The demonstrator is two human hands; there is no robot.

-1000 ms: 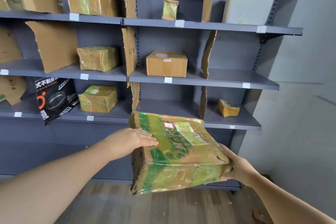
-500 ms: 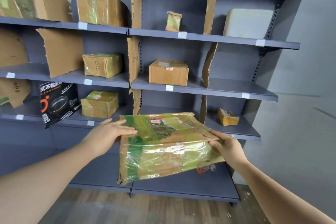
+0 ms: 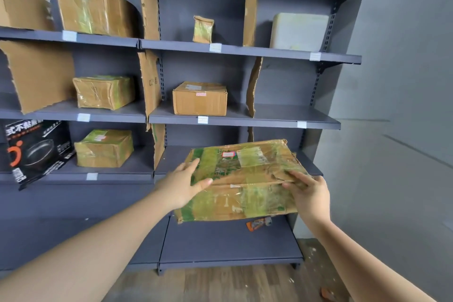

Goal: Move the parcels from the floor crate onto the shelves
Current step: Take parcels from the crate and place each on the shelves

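The grey shelving unit (image 3: 245,123) filled the view, its bays separated by upright cardboard dividers (image 3: 149,88). The tape-wrapped parcel (image 3: 241,179) – brown card with green print – was held level between both hands in front of the right-hand bay, at the height of the second shelf from the bottom. Its far edge reached over that shelf's front lip; whether it touched the shelf cannot be told. Its near face hung above the bottom shelf. The left hand (image 3: 182,185) lay against the parcel's left end, fingers straight along the top face and thumb pressed across the near edge. The right hand (image 3: 310,193) gripped the near right corner – fingers curled over the top, thumb laid along the front seam. A plain brown box (image 3: 199,102) stood on the shelf above the parcel. A small orange item (image 3: 259,223) lay on the bottom shelf, just below the parcel's right end.
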